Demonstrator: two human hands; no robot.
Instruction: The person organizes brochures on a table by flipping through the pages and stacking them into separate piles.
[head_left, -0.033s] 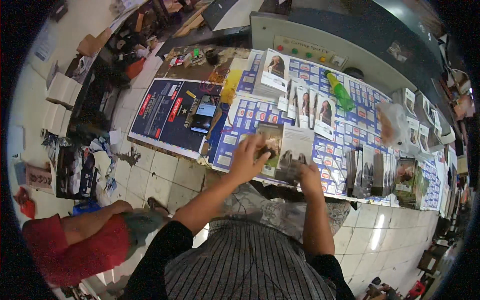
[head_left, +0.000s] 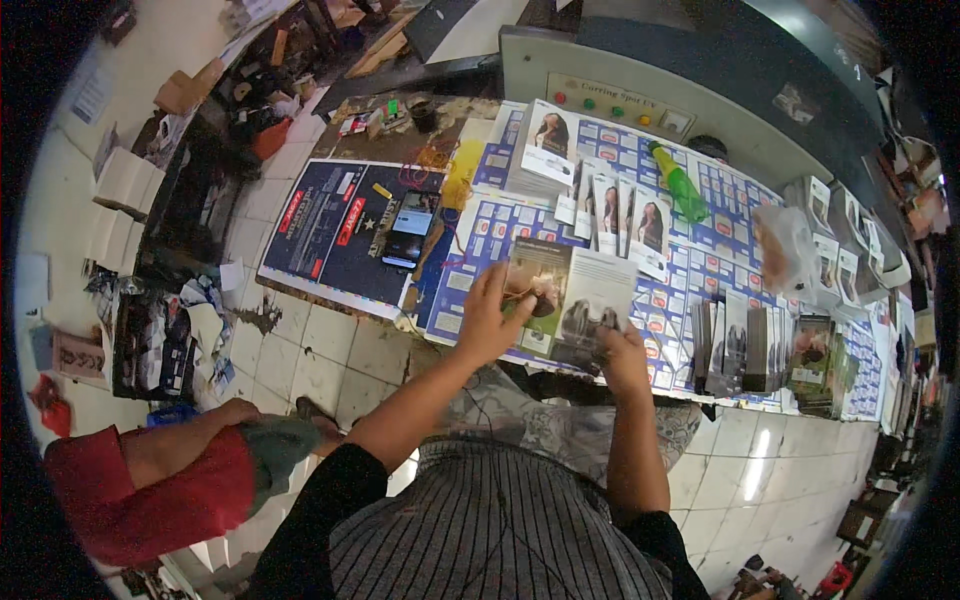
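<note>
A printed leaflet [head_left: 597, 285], unfolded to a green-brown left panel and a pale and dark right panel with pictures, is held over the near edge of the table. My left hand [head_left: 490, 320] grips its left side, thumb lying across the printed face. At the lower right edge my right hand [head_left: 624, 358] pinches it with fingers closed. Just beyond lie several narrow white leaflets [head_left: 609, 212] with a picture of a person, fanned out beside a tall stack of the same kind [head_left: 545, 150]. Whether one sheet or several are in my hands I cannot tell.
Dark leaflets stand in rows [head_left: 738, 350] on the right, beside a green-brown pile [head_left: 815, 365]. A green bottle [head_left: 682, 185], a plastic bag [head_left: 783, 250] and a phone [head_left: 409, 230] lie on the table. Another person in a red shirt [head_left: 190, 490] is at lower left.
The leaflet has come up slightly and now shows flatter and sharper, its left panel more visible. My right hand has shifted a little; my left hand keeps nearly the same place.
</note>
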